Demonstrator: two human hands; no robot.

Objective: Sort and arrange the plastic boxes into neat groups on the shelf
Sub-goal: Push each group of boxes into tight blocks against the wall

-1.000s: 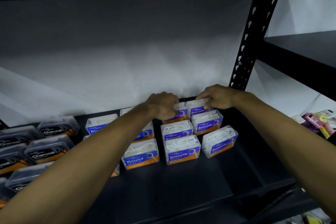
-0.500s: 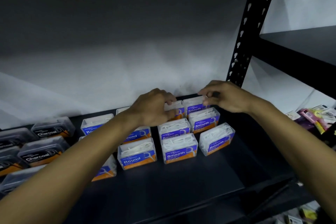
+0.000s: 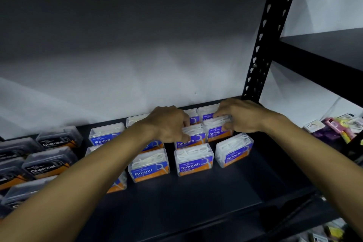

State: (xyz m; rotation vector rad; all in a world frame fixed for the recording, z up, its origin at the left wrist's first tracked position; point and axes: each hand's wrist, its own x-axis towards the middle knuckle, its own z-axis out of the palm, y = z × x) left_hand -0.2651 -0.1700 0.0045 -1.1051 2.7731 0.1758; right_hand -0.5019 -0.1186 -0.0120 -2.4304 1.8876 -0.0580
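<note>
Head view: both hands worked at the back right of the shelf. Left hand had its grip curled on a Smooth box in the second row. Right hand had its grip clamped on the neighbouring Smooth box. Round boxes stood just left; Charcoal boxes occupied the left edge.
</note>
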